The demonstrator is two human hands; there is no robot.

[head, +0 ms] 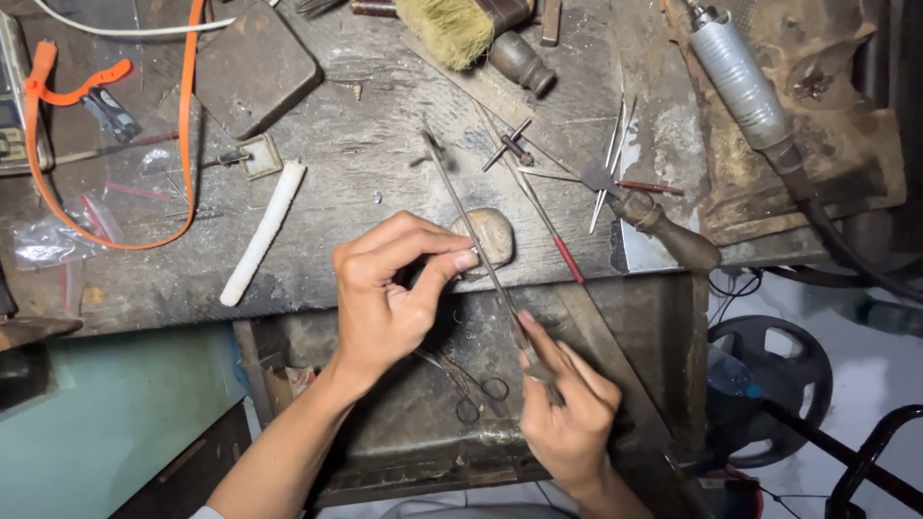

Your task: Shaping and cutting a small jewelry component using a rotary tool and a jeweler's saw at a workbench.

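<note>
Head view, right hand (567, 404) gripping long file (476, 240), left hand (394, 288) pinching small piece against it

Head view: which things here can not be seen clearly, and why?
- Small piece pinched in the left hand fingers: too small, covered by the fingertips.
- Lower end of the long thin metal file: hidden inside the right hand.
- Scissors in the tray below: in shadow, partly behind the left wrist.
- Brush: cut off by the top edge.

Worn, scarred wooden workbench (365, 163), teal cabinet (106, 423) beneath, pale floor (865, 375) at right.
</note>
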